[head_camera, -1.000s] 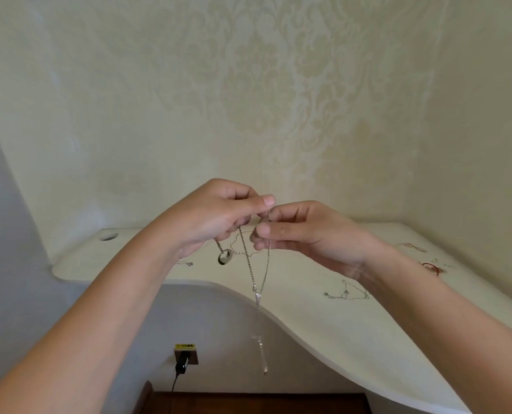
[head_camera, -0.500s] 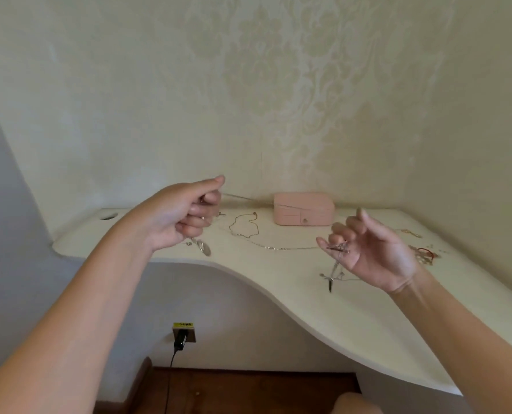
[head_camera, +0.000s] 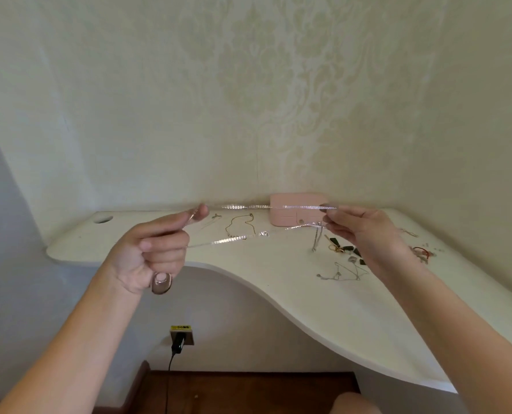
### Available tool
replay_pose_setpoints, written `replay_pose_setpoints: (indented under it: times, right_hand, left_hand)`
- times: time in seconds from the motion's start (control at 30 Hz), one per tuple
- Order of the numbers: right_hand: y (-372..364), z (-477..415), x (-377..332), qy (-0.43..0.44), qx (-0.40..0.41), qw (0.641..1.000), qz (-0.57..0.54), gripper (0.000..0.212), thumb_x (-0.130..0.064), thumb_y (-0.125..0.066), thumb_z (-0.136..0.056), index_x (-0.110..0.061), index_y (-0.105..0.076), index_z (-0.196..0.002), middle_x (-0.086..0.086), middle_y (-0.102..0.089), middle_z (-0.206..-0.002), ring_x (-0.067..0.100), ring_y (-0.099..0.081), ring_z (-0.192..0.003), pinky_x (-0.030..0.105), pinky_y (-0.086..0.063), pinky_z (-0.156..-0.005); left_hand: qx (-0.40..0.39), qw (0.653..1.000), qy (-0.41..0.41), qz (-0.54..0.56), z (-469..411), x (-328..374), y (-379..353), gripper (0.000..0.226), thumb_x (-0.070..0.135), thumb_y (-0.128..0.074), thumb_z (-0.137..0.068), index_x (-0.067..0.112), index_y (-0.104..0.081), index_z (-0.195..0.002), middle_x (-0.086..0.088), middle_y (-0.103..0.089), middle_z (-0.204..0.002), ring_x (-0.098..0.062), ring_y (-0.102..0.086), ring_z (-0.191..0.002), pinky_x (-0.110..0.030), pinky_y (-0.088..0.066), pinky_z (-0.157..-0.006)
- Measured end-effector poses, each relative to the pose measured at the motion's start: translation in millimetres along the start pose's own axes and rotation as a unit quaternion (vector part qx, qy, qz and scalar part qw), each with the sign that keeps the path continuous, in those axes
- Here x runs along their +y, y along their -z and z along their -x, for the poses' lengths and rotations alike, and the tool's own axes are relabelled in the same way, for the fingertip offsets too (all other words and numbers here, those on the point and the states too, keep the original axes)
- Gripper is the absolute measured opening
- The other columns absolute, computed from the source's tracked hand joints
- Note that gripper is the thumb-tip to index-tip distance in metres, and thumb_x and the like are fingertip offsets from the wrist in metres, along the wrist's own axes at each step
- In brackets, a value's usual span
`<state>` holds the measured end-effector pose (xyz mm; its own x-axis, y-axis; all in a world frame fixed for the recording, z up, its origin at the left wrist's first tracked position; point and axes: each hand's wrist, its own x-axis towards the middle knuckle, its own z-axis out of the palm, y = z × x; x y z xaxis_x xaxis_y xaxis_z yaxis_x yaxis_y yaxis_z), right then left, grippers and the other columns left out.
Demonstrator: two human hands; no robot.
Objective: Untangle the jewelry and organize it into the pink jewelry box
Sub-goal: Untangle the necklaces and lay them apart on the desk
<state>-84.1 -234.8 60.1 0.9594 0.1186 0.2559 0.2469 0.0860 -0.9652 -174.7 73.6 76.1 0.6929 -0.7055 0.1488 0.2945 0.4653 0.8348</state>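
Between your left hand (head_camera: 151, 252) and right hand (head_camera: 360, 231), both pinching it, the necklace chain (head_camera: 296, 207) stretches taut; it looks light, slippery, kink-prone. Grip gently near the oval pendant (head_camera: 161, 282).

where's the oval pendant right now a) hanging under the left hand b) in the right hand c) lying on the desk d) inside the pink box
a: the oval pendant dangles just below the left hand, whose curled fingers grip a silver chain.

A home room: damask wallpaper (head_camera: 278, 85), curved white desk (head_camera: 278, 294) with pink jewelry box (head_camera: 290, 219), wall socket (head_camera: 182, 336)
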Motion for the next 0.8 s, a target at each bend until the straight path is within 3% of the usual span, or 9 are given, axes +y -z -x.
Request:
replay_pose_setpoints:
  times: [0.1, 0.17, 0.23, 0.3, 0.37, 0.47, 0.57, 0.7, 0.8]
  right_hand:
    - [-1, -7, 1, 0.007, 0.089, 0.995, 0.039, 0.016, -0.008, -0.057, -0.091, -0.014, -0.071, -0.085, 0.003, -0.066, -0.076, 0.012, -0.061, -0.067, 0.021, -0.053, -0.079]
    - [-3, -12, -2, -0.044, 0.078, 0.996, -0.029, 0.022, -0.014, -0.051, -0.096, -0.009, -0.068, -0.083, 0.002, -0.064, -0.07, 0.013, -0.062, -0.063, 0.024, -0.054, -0.075]
    - [-5, -13, -7, -0.096, 0.041, 0.992, -0.072, 0.032, -0.021, -0.045, -0.099, -0.006, -0.064, -0.079, 0.004, -0.065, -0.065, 0.014, -0.065, -0.059, 0.025, -0.056, -0.067]
    - [-6, -10, -13, -0.115, 0.002, 0.991, -0.064, 0.04, -0.027, -0.04, -0.101, -0.004, -0.06, -0.075, 0.007, -0.065, -0.06, 0.017, -0.063, -0.052, 0.027, -0.057, -0.058]
    - [-9, -3, -22, -0.115, -0.037, 0.993, 0.003, 0.044, -0.031, -0.037, -0.102, -0.005, -0.057, -0.072, 0.009, -0.06, -0.058, 0.018, -0.053, -0.042, 0.028, -0.051, -0.049]
    - [-16, 10, -38, -0.086, -0.094, 0.979, 0.16, 0.047, -0.036, -0.034, -0.102, -0.006, -0.054, -0.071, 0.011, -0.058, -0.056, 0.019, -0.049, -0.038, 0.025, -0.044, -0.042]
    - [-24, 19, -51, -0.049, -0.109, 0.964, 0.238, 0.046, -0.039, -0.034, -0.101, -0.009, -0.049, -0.069, 0.011, -0.061, -0.06, 0.023, -0.062, -0.047, 0.022, -0.038, -0.039]
    - [-41, 25, -58, -0.047, -0.184, 0.929, 0.317, 0.043, -0.036, -0.034, -0.1, -0.012, -0.049, -0.068, 0.012, -0.055, -0.056, 0.014, -0.037, -0.037, 0.02, -0.024, -0.038]
    - [-57, 30, -60, -0.003, -0.253, 0.862, 0.439, 0.034, -0.037, -0.048, -0.095, -0.016, -0.062, -0.073, -0.001, -0.053, -0.056, 0.003, -0.041, -0.043, 0.012, -0.029, -0.043]
  left_hand:
    - [0.037, 0.998, -0.016, -0.041, -3, 0, 1, 0.039, 0.008, -0.016, -0.104, -0.005, -0.041, -0.13, -0.002, -0.042, -0.059, -0.009, -0.032, -0.048, -0.021, -0.026, -0.046]
    - [0.029, 0.997, 0.014, -0.065, -14, -6, -2, 0.026, 0.021, -0.045, -0.099, 0.004, -0.059, -0.113, 0.003, -0.044, -0.054, -0.008, -0.032, -0.046, -0.018, -0.029, -0.043]
    - [0.131, 0.977, 0.012, -0.165, -15, -11, -6, 0.023, 0.036, -0.079, -0.071, 0.016, -0.069, -0.079, 0.01, -0.041, -0.044, -0.002, -0.025, -0.037, -0.013, -0.023, -0.035]
    - [0.217, 0.953, -0.019, -0.213, -16, -15, -9, 0.026, 0.036, -0.084, -0.062, 0.019, -0.065, -0.068, 0.006, -0.044, -0.049, -0.002, -0.034, -0.039, -0.013, -0.025, -0.034]
    - [0.275, 0.936, -0.033, -0.217, -19, -21, -5, 0.019, 0.031, -0.072, -0.077, 0.017, -0.063, -0.07, -0.002, -0.053, -0.062, -0.008, -0.05, -0.05, -0.016, -0.038, -0.039]
    - [0.313, 0.921, -0.019, -0.232, -18, -26, 2, 0.016, 0.029, -0.052, -0.083, 0.014, -0.055, -0.078, -0.011, -0.07, -0.09, -0.023, -0.068, -0.087, -0.029, -0.055, -0.073]
    - [0.34, 0.898, -0.013, -0.28, -6, -27, 7, 0.019, 0.032, -0.051, -0.086, 0.014, -0.053, -0.078, -0.011, -0.071, -0.105, -0.027, -0.064, -0.108, -0.04, -0.042, -0.101]
    - [0.293, 0.939, -0.072, -0.165, 7, -33, 8, 0.039, 0.041, -0.089, -0.054, 0.015, -0.062, -0.064, -0.01, -0.063, -0.069, -0.029, -0.069, -0.079, -0.037, -0.057, -0.081]
    - [0.278, 0.941, -0.05, -0.187, 9, -42, 4, 0.042, 0.043, -0.091, -0.048, 0.014, -0.065, -0.065, -0.003, -0.048, -0.054, -0.019, -0.056, -0.054, -0.032, -0.056, -0.061]
